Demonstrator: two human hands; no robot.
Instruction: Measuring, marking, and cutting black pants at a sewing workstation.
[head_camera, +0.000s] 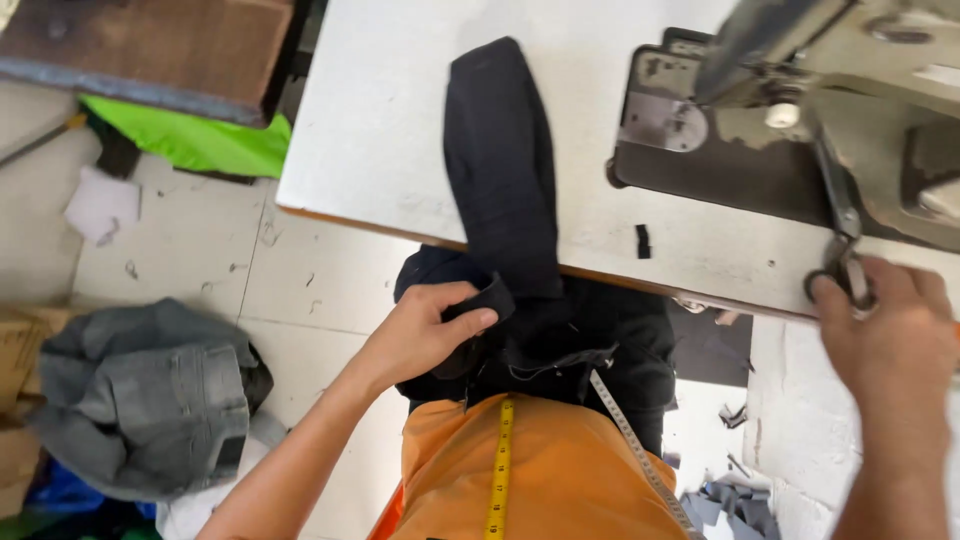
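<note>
My left hand (425, 335) pinches a fold of black fabric (505, 170) below the front edge of a white sewing table (370, 120). The fabric runs as a long dark strip up across the table and bunches in my lap. My right hand (890, 335) rests at the table's front right edge, its fingers closed on the handles of small metal scissors (848, 272) beside the sewing machine (800, 110). A yellow measuring tape (500, 470) hangs over my orange top.
A grey pair of jeans (150, 395) lies heaped on the tiled floor at the left. Bright green cloth (190, 140) sits under a brown wooden surface (150, 45) at the top left. Fabric scraps litter the floor at the lower right.
</note>
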